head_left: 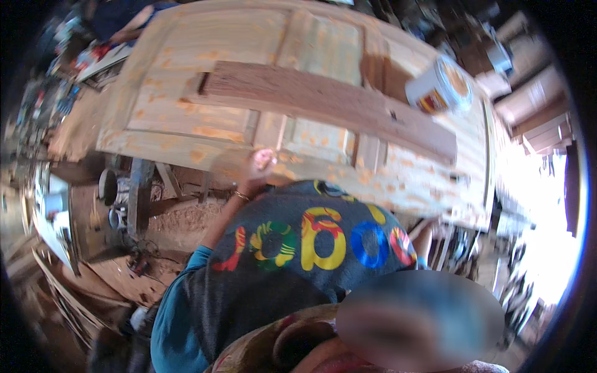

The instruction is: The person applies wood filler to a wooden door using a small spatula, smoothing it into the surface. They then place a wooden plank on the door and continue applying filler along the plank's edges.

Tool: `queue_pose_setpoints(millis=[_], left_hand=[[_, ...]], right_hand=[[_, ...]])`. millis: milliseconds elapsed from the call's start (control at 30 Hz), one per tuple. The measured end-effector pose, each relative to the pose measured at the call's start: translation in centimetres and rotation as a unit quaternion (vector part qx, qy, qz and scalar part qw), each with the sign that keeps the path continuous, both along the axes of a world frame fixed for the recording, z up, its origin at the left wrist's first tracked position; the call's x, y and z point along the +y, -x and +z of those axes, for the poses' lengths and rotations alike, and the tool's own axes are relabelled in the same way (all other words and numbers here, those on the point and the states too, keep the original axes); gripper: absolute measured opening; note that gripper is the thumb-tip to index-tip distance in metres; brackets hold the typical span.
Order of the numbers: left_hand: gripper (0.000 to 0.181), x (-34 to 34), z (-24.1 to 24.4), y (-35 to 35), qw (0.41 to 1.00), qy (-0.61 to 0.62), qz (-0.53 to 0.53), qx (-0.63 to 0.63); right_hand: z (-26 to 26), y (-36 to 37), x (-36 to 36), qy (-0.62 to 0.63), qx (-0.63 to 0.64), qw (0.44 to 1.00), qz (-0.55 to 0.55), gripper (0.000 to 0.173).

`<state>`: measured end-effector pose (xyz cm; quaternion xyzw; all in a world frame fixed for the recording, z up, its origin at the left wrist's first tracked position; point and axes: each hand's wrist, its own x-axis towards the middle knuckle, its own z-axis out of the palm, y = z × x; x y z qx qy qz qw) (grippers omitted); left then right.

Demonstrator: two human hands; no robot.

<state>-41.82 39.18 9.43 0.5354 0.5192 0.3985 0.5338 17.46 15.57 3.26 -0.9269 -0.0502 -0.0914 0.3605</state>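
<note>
A panelled wooden door [200, 154] lies flat before me, blotched with orange patches like filler. My left hand [262, 163] is at its near edge, fingers curled and blurred; whether something is inside them is unclear. A bracelet circles that wrist. My right hand [431, 226] is low beside the door's near edge on the right, mostly hidden by my body; its grip does not show. Across the door rests a long reddish-brown wooden board [326, 100]. Beyond the board's right half stands a white plastic bucket [431, 91] bearing a label.
A wooden support post [140, 196] stands under the door's left end. Sawdust [186, 228] covers the ground there. A small tool with a cord [137, 265] lies lower left. Another person's arm [135, 23] shows at the far left. Wooden boards [536, 100] are at the right.
</note>
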Motion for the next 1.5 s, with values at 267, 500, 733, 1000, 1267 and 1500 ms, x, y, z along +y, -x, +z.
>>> queue_pose_setpoints(millis=[267,500,733,1000,1267,1500], left_hand=[[0.059,1.6,1.7,3.5,0.851,-0.29,-0.159,0.407],[0.086,0.6,0.6,2.7,0.803,-0.346,-0.198,0.443],[0.078,-0.2,0.6,3.3,0.777,-0.387,-0.116,0.483],[0.069,0.2,0.5,3.5,0.766,-0.399,-0.143,0.484],[0.058,2.3,0.7,3.4,0.698,-0.424,-0.226,0.531],[0.044,3.3,0.1,3.3,0.617,-0.491,-0.206,0.58]], right_hand=[[-3.7,10.3,-3.0,0.017,-0.06,0.996,0.063,0.063],[-2.1,11.1,-1.8,0.099,-0.004,0.981,0.17,0.062],[3.0,11.1,8.7,0.123,-0.131,0.907,0.38,0.061],[8.3,22.1,21.9,0.077,-0.267,0.804,0.525,0.06],[8.0,28.6,14.9,0.247,-0.1,0.786,0.558,0.055],[10.0,28.9,14.2,0.206,-0.037,0.833,0.513,0.069]])
